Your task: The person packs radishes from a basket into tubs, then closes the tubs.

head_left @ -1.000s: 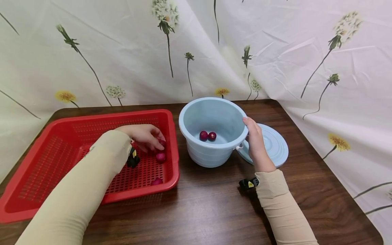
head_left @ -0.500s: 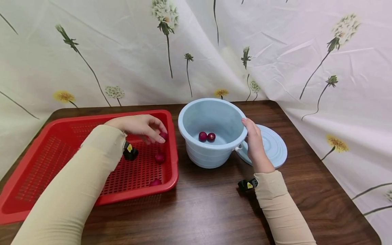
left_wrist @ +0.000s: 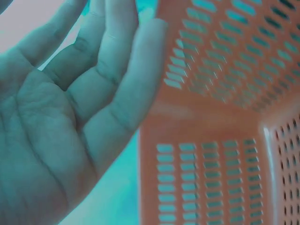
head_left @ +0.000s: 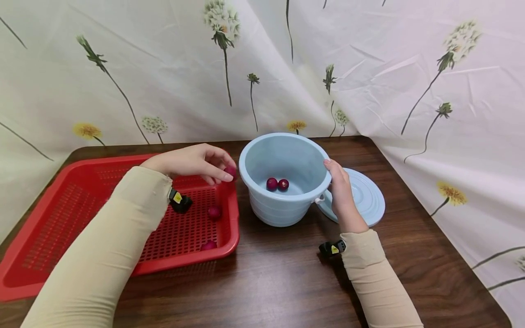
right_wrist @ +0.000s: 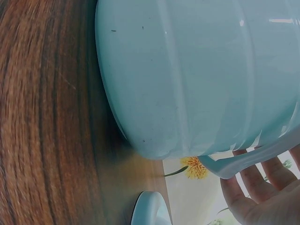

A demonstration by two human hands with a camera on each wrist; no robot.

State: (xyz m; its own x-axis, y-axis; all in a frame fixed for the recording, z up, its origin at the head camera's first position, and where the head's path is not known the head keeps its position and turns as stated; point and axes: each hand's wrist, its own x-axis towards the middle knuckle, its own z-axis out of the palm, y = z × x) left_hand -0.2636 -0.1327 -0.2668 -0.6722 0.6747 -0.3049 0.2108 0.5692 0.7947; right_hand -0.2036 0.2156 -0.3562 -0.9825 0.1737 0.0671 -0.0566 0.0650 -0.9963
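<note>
Red vegetable (head_left: 230, 171) pinched between basket (head_left: 235, 223) and bucket (head_left: 280, 210)

The left hand (head_left: 197, 161) reaches over the red basket, its thumb and fingers pinching one small round vegetable, probably a radish or onion; it hangs near the basket's right rim, at the bucket's nine o'clock, and a fingertip hold suits so small and smooth a thing. The right hand (head_left: 341, 193) grips the bucket's rim at three o'clock, its fingers by the outer wall in the right wrist view; how far any of them reach inside is hard to tell. That grip sits opposite the loaded hand, so it probably steadies the bucket while leaving the mouth unobstructed.

Two more vegetables (head_left: 272, 184) sit side by side on the bucket's floor; one loose vegetable (head_left: 214, 212) lies in the basket toward three o'clock, and another, the near vegetable (head_left: 209, 245), toward four, partly hidden by the rim; both lie at the end nearest the bucket, which would make for a short reach. The blue lid (head_left: 367, 196) lies off the bucket at its four o'clock, behind the right hand, which leaves the mouth uncovered; basket, bucket and lid share the wooden table (head_left: 279, 282), the bucket standing between the other two.
</note>
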